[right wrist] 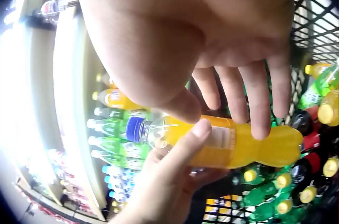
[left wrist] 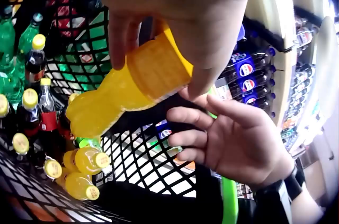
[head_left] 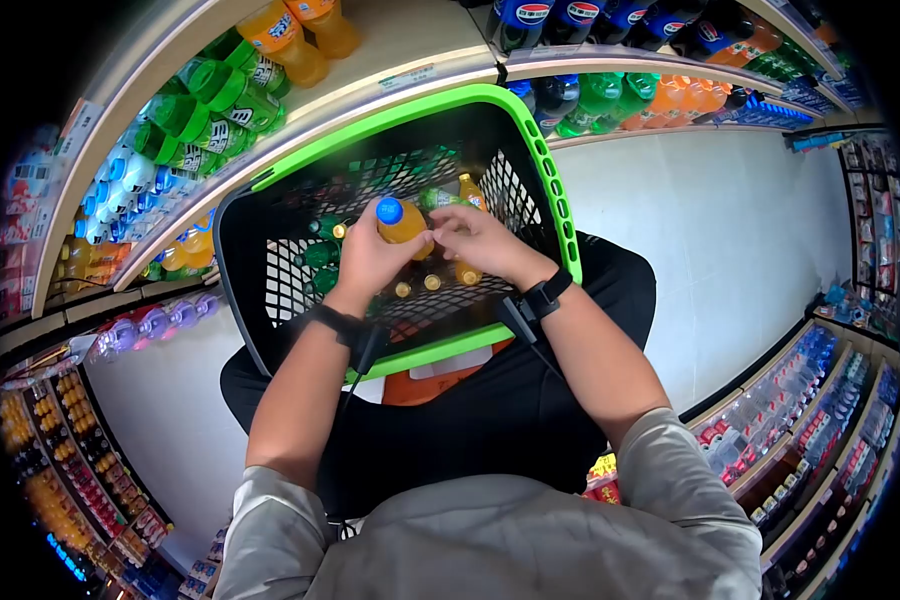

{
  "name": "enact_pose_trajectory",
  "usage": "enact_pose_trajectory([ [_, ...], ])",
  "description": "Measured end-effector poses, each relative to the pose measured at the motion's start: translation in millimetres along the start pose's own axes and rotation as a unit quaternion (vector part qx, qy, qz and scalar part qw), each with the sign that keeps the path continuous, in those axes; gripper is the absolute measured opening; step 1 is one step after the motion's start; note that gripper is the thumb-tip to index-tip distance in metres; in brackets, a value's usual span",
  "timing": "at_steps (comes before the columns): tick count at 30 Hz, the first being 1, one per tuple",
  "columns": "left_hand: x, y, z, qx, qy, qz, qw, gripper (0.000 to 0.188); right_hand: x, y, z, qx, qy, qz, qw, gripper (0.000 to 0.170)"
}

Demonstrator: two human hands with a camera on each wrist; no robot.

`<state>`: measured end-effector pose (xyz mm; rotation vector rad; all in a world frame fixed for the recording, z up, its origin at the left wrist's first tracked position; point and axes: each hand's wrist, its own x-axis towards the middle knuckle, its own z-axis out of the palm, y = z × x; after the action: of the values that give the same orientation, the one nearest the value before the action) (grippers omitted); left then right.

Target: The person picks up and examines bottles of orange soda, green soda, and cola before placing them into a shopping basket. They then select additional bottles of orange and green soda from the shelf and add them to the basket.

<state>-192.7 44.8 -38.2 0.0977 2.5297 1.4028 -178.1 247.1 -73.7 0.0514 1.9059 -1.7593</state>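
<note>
An orange drink bottle (head_left: 404, 222) with a blue cap is held over the basket by my left hand (head_left: 368, 262). In the right wrist view the left thumb lies along the bottle's label (right wrist: 218, 135), and the cap (right wrist: 135, 128) points toward the shelves. My right hand (head_left: 482, 245) is close beside the bottle. Its fingers are loosely extended and apart, with the palm visible in the left wrist view. Below, the black basket (head_left: 240, 290) with a green rim holds several small bottles, including dark ones (left wrist: 29, 113), green ones (left wrist: 27, 38) and orange ones (left wrist: 87, 160).
Shelves (head_left: 370, 85) of orange, green and dark cola bottles stand beyond the basket. Further drink racks (head_left: 790, 420) line the right side, and another rack (head_left: 80, 450) is at lower left. The basket stands between the person's legs (head_left: 620, 300) on a pale floor (head_left: 710, 260).
</note>
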Motion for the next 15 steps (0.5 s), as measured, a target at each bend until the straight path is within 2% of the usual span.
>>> enact_pose_trajectory([
  [1,6,-12,10,0.014,-0.006,-0.025,1.000,0.050,1,21,-1,-0.013,0.024,0.001,1.000,0.038],
  [2,10,-28,21,0.002,0.005,-0.017,1.000,0.053,0,29,-3,-0.102,0.056,-0.031,0.993,0.039],
  [5,14,-66,48,-0.013,0.027,-0.008,1.000,0.058,-5,-15,-22,-0.134,0.077,-0.010,0.988,0.040],
  [7,15,-74,59,0.007,0.031,-0.019,0.999,0.059,8,-13,-37,-0.111,0.120,-0.010,0.986,0.036],
  [8,15,-83,66,-0.001,0.020,-0.065,0.998,0.058,13,-9,-45,-0.124,0.131,-0.009,0.984,0.035],
  [12,14,-118,86,-0.010,-0.012,-0.074,0.997,0.059,21,-4,-60,-0.125,0.152,0.010,0.980,0.030],
  [15,21,-125,91,-0.156,-0.036,-0.263,0.951,0.060,20,0,-58,-0.171,0.153,0.033,0.973,0.031],
])
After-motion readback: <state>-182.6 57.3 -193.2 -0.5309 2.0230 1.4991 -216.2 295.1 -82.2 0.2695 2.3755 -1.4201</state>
